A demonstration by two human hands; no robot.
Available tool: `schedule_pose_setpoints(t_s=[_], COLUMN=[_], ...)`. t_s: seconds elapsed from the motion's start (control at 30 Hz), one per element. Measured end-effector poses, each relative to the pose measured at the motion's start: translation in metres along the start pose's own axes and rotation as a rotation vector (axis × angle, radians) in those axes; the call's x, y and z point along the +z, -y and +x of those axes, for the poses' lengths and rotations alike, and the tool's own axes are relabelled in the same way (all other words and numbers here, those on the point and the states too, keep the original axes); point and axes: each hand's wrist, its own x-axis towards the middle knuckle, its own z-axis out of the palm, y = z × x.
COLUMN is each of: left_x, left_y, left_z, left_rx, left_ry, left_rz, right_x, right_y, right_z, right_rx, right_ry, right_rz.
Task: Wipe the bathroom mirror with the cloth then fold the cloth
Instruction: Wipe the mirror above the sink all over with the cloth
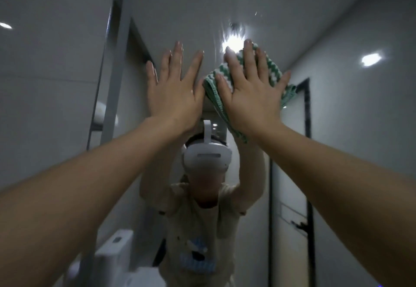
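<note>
The bathroom mirror (337,129) fills the view in front of me and reflects a person with a white headset. My right hand (252,88) lies flat with straight, spread fingers on a green-and-white patterned cloth (213,97), pressing it against the upper part of the glass. The cloth sticks out to the left, right and below the palm. My left hand (174,88) is raised beside it, flat on the mirror with fingers spread, holding nothing. The two hands almost touch at the thumbs.
The mirror's left edge (108,97) runs down beside a grey tiled wall (45,84). Reflected in the glass are a ceiling light (233,42), a dark door frame (307,129) and a white toilet tank (117,246) at lower left.
</note>
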Motion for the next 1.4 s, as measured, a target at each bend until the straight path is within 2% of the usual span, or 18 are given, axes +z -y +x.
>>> schedule_pose_setpoints(t_s=[0.4, 0.57, 0.67, 0.8, 1.0, 1.4], left_x=[-0.01, -0.02, -0.022, -0.013, -0.003, 0.012], left_y=[-0.016, -0.033, -0.047, -0.059, -0.057, -0.05], left_z=[0.121, 0.19, 0.208, 0.206, 0.183, 0.078], left_rx=[0.04, 0.087, 0.027, -0.043, -0.011, 0.0], left_ry=[-0.093, -0.061, -0.05, -0.139, -0.199, -0.143], left_rz=[0.007, -0.015, -0.034, -0.007, 0.008, 0.018], right_x=[-0.022, -0.032, -0.038, -0.043, -0.04, -0.022], right_y=[-0.013, -0.027, -0.037, -0.042, -0.047, -0.053], right_z=[0.136, 0.186, 0.207, 0.213, 0.2, 0.105], right_rx=[0.058, 0.057, 0.058, 0.034, 0.035, 0.056], right_ry=[-0.081, -0.101, -0.106, -0.114, -0.124, -0.119], right_rz=[0.012, 0.012, 0.019, 0.041, 0.014, 0.023])
